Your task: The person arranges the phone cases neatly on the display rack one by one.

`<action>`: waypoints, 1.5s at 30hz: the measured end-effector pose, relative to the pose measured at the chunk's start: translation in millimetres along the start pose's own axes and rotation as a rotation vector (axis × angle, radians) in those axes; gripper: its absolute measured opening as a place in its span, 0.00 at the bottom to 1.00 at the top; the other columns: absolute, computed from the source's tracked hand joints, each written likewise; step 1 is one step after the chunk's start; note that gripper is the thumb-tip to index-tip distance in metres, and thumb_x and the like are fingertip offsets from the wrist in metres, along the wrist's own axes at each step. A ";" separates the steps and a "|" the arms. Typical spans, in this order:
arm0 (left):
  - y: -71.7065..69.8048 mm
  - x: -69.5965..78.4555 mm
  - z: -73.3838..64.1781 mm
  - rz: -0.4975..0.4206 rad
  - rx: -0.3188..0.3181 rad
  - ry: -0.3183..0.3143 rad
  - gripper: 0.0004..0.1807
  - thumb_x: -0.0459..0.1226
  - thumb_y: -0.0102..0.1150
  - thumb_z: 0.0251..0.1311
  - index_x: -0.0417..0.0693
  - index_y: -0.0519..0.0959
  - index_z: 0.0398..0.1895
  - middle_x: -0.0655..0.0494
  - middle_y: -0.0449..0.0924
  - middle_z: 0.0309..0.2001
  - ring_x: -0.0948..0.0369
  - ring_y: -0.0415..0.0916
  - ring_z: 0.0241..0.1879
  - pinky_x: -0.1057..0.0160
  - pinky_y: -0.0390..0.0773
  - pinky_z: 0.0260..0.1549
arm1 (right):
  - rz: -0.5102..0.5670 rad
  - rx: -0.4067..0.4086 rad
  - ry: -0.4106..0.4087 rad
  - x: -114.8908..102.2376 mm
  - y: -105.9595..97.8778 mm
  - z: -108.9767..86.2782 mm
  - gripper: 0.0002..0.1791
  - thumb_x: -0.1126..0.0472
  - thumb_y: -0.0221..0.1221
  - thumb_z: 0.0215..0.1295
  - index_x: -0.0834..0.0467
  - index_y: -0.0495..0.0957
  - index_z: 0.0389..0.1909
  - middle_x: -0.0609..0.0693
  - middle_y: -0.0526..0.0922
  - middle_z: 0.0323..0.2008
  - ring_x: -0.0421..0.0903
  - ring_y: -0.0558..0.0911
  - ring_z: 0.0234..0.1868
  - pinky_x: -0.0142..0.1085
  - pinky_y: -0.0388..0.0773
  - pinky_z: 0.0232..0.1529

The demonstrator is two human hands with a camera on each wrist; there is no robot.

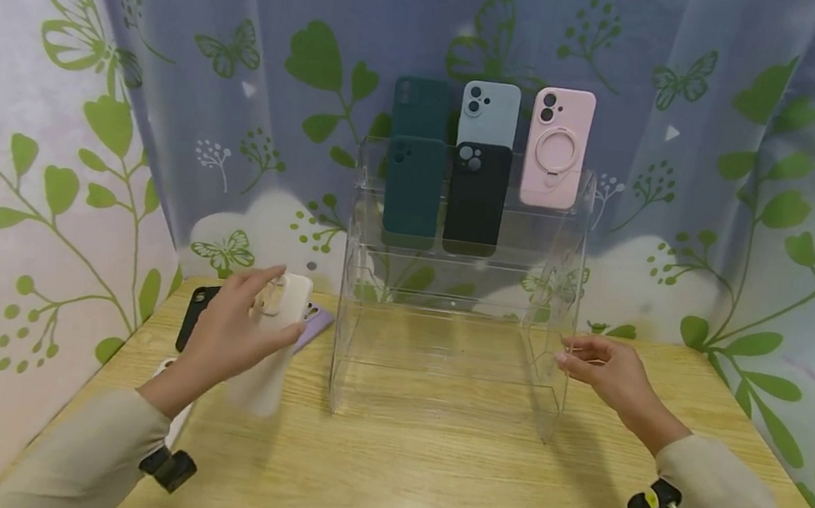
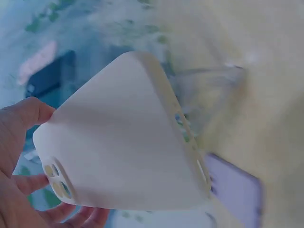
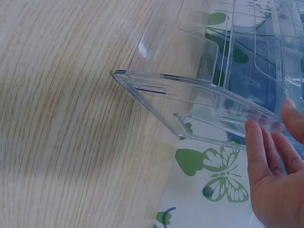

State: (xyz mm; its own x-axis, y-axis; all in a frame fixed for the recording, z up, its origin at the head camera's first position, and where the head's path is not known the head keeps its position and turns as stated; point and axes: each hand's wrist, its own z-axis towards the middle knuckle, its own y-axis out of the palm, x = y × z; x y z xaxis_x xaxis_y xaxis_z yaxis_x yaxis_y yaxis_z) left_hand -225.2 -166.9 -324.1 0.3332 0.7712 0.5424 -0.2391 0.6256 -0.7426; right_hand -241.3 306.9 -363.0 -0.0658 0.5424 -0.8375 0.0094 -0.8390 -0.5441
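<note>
My left hand (image 1: pixel 237 323) holds a white phone case (image 2: pixel 114 142) by its camera end, thumb on one edge and fingers on the other. The case hangs tilted above the tabletop, left of a clear acrylic tiered stand (image 1: pixel 340 347). At the stand's right side panel is my right hand (image 1: pixel 608 373), its thumb and fingertips gripping the panel edge (image 3: pixel 213 90). On the upper tiers stand two dark green cases (image 1: pixel 411 196), a light blue case (image 1: pixel 489 121), a black case (image 1: pixel 474 211) and a pink case (image 1: pixel 556 170) with a ring.
Left on the wooden table (image 1: pixel 381 486) lie a black case (image 1: pixel 192 317), a purple case (image 1: pixel 316 326) and another white case (image 1: pixel 178 429), partly hidden by my left arm. A leaf-and-butterfly printed curtain (image 1: pixel 256 128) hangs behind the stand.
</note>
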 end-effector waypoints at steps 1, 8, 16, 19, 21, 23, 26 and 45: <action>-0.8 7.4 3.6 -0.016 0.004 0.007 0.42 0.49 0.67 0.54 0.50 0.62 0.71 0.40 0.61 0.65 0.45 0.71 0.48 0.48 0.76 0.33 | 0.000 0.000 0.001 0.0 -0.1 0.2 0.33 0.48 0.61 0.64 0.65 0.70 0.63 0.61 0.78 0.50 0.38 0.81 0.40 0.37 0.81 0.44; -3.4 63.4 28.3 -0.139 0.052 0.075 0.45 0.45 0.69 0.51 0.55 0.59 0.73 0.43 0.56 0.66 0.47 0.69 0.50 0.48 0.78 0.38 | 0.001 0.004 -0.003 0.7 -0.6 0.5 0.32 0.49 0.61 0.64 0.66 0.71 0.62 0.61 0.78 0.49 0.38 0.82 0.40 0.35 0.81 0.43; 7.8 121.2 56.4 -0.199 0.116 0.174 0.48 0.48 0.71 0.49 0.55 0.58 0.73 0.46 0.56 0.66 0.50 0.67 0.53 0.48 0.76 0.45 | 0.003 0.007 -0.004 1.6 -1.0 -0.5 0.33 0.49 0.62 0.64 0.66 0.70 0.62 0.61 0.78 0.48 0.37 0.81 0.39 0.34 0.81 0.42; 13.9 140.3 65.9 -0.210 0.151 0.221 0.47 0.49 0.71 0.49 0.55 0.59 0.73 0.46 0.56 0.65 0.52 0.69 0.50 0.51 0.76 0.42 | -0.002 0.009 -0.002 2.5 -1.2 -1.2 0.33 0.49 0.62 0.64 0.66 0.70 0.62 0.61 0.78 0.48 0.37 0.81 0.40 0.34 0.81 0.42; 17.5 152.3 71.7 -0.213 0.177 0.247 0.46 0.50 0.70 0.49 0.55 0.59 0.72 0.46 0.56 0.64 0.52 0.70 0.47 0.52 0.77 0.39 | -0.003 0.011 -0.003 3.2 -1.3 -1.4 0.33 0.49 0.62 0.64 0.66 0.70 0.62 0.61 0.78 0.48 0.37 0.81 0.40 0.34 0.81 0.43; 20.8 163.3 77.2 -0.216 0.204 0.268 0.46 0.51 0.70 0.50 0.56 0.60 0.72 0.47 0.57 0.64 0.52 0.71 0.43 0.54 0.77 0.37 | -0.004 0.011 -0.005 3.8 -1.5 -1.4 0.33 0.49 0.62 0.64 0.66 0.70 0.62 0.61 0.78 0.48 0.37 0.81 0.40 0.34 0.81 0.43; 24.6 178.9 84.6 -0.222 0.231 0.280 0.45 0.52 0.69 0.50 0.57 0.60 0.71 0.47 0.56 0.63 0.53 0.71 0.41 0.56 0.77 0.35 | -0.004 0.010 -0.011 4.6 -1.6 -1.1 0.32 0.49 0.61 0.64 0.66 0.70 0.63 0.62 0.78 0.49 0.36 0.81 0.39 0.34 0.81 0.43; 62.7 245.4 128.4 -0.470 0.446 0.290 0.43 0.48 0.68 0.52 0.49 0.54 0.66 0.45 0.50 0.61 0.59 0.66 0.47 0.70 0.74 0.39 | -0.016 0.012 -0.030 0.7 0.4 -0.6 0.31 0.49 0.61 0.65 0.66 0.71 0.61 0.62 0.79 0.49 0.37 0.81 0.40 0.34 0.81 0.42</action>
State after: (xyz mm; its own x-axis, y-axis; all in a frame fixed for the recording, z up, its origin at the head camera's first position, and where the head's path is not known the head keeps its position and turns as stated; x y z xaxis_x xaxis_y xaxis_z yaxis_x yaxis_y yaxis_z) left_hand -275.5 76.6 -187.2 0.7074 0.3840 0.5934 -0.3402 0.9209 -0.1904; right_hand -240.8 307.0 -363.8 -0.0954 0.5542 -0.8269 -0.0037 -0.8309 -0.5564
